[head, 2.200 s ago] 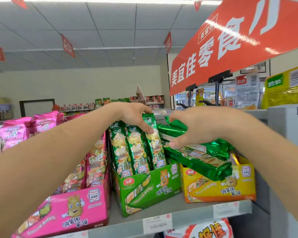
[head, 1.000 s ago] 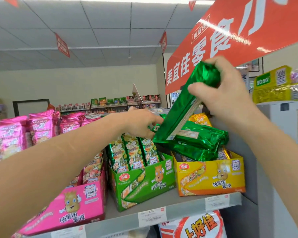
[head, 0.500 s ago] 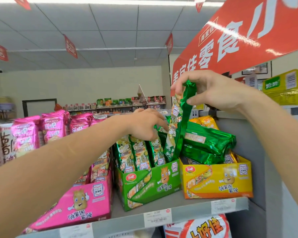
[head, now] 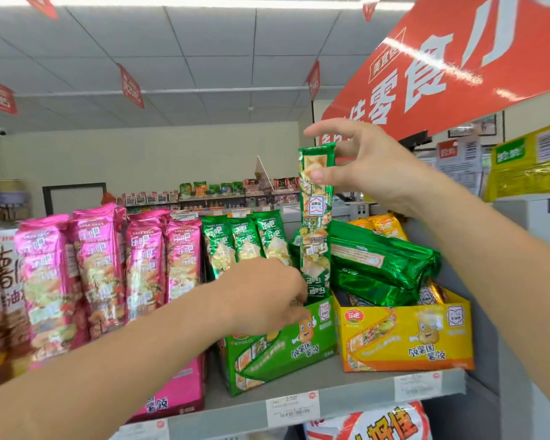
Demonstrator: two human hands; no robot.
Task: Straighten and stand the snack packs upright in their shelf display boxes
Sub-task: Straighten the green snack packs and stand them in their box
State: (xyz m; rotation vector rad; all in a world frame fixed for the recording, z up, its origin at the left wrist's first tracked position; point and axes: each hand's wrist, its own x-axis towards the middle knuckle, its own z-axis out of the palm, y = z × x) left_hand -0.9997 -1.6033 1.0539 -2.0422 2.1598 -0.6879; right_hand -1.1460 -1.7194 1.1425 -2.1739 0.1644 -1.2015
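My right hand (head: 369,163) pinches the top of a long green snack pack (head: 315,223), which stands upright at the right end of the green display box (head: 277,350). My left hand (head: 267,296) reaches into the front of that box among the standing green packs (head: 245,239); its fingertips are hidden. Several green packs (head: 385,262) lie flat on top of the yellow display box (head: 404,335), with yellow packs (head: 385,225) behind them. Pink packs (head: 99,265) stand upright in the pink box (head: 178,395) on the left.
The boxes sit on a grey shelf (head: 346,398) with price tags on its front edge. A red hanging sign (head: 442,65) is overhead on the right. A grey shelf end wall (head: 521,312) closes the right side. More bagged goods (head: 372,423) sit below.
My right hand lifted one green pack off the pile on the yellow box, turned it upright and lowered it into the green box's right end. My left hand dropped to the box's front.
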